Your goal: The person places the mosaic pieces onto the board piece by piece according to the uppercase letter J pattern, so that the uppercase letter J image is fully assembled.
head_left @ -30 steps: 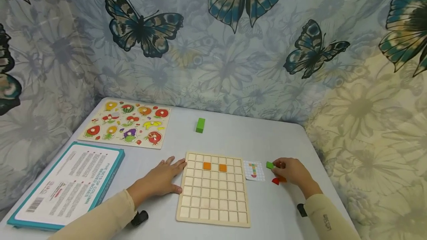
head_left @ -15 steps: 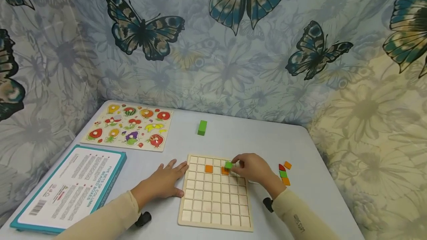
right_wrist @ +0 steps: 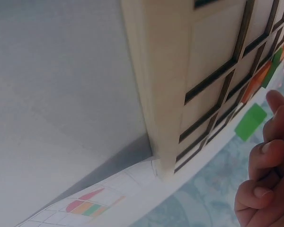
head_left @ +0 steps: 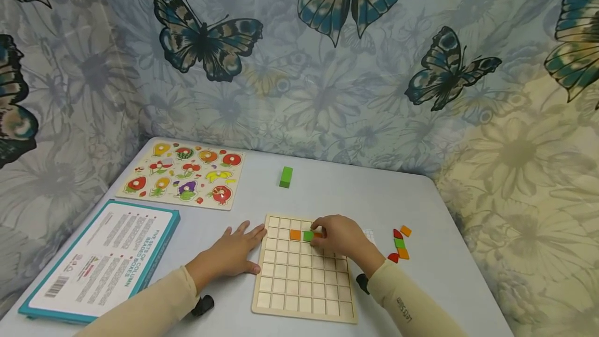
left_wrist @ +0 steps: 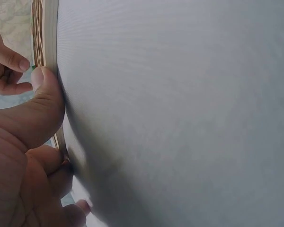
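Observation:
In the head view my right hand [head_left: 343, 238] is over the upper part of a wooden grid board [head_left: 304, 269]. Thumb and index fingertips pinch the near edges of a green square tile [head_left: 308, 236], which sits between two orange tiles in one row. The left orange tile [head_left: 295, 235] shows fully; the fingers partly cover the right one. The right wrist view shows the green tile [right_wrist: 273, 70] slightly raised at the fingertips. My left hand [head_left: 229, 254] rests with spread fingers at the board's left edge. Its thumb [left_wrist: 45, 90] touches the board's side in the left wrist view.
Right of the board lie loose red, green and orange tiles [head_left: 400, 243]. A pattern card [right_wrist: 90, 208] is mostly hidden under my right hand. A green block [head_left: 286, 177], a fruit puzzle [head_left: 182, 176] and a teal-edged box [head_left: 100, 259] are farther off.
My right hand has carried the green tile from the loose pieces leftward to the board, past the right orange tile and down between the two orange ones. The left hand has stayed.

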A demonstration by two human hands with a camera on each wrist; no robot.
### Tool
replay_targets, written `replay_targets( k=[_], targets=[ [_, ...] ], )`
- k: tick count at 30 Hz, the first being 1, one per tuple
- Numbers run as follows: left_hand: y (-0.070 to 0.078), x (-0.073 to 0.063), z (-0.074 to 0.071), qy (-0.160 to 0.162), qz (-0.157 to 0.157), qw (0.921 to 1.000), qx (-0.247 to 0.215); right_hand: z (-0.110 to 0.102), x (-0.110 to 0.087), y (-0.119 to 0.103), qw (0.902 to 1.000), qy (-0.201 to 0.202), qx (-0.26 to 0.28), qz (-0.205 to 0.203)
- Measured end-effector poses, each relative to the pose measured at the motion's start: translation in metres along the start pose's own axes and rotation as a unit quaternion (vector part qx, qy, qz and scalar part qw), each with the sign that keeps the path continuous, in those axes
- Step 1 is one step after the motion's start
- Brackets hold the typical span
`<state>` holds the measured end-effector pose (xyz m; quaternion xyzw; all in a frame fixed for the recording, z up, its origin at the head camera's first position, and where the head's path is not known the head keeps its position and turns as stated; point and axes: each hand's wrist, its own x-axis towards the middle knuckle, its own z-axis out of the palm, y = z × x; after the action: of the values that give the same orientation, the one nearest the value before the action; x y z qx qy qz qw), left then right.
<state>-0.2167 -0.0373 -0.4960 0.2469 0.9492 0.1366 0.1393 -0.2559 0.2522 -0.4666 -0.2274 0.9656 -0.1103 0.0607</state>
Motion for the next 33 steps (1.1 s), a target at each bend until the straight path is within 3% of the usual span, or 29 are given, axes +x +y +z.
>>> replay_targets(
  k=[12,18,22,27,30,33],
  targets=[
    [0.002,-0.002,-0.002,-0.002,0.004,1.0,-0.009,0.008,0.003,-0.006,0.9999,-0.003,-0.003,-0.012],
    [0.003,-0.004,-0.003,-0.001,0.004,0.9999,-0.012,0.002,-0.012,0.004,0.9993,0.012,0.013,0.032],
    [0.001,-0.002,-0.004,0.002,0.007,0.9999,-0.012,-0.006,-0.035,0.033,0.9955,0.035,0.03,0.083],
    [-0.001,0.0,-0.004,0.006,0.006,1.0,-0.003,-0.024,-0.076,0.088,0.989,0.054,0.034,0.133],
    [-0.001,0.001,-0.003,0.005,0.003,1.0,-0.001,-0.037,-0.103,0.122,0.9835,0.041,0.039,0.172],
    [0.001,0.0,0.0,-0.004,0.007,0.9999,-0.012,-0.045,-0.128,0.148,0.9728,0.002,0.06,0.224]
  ],
)
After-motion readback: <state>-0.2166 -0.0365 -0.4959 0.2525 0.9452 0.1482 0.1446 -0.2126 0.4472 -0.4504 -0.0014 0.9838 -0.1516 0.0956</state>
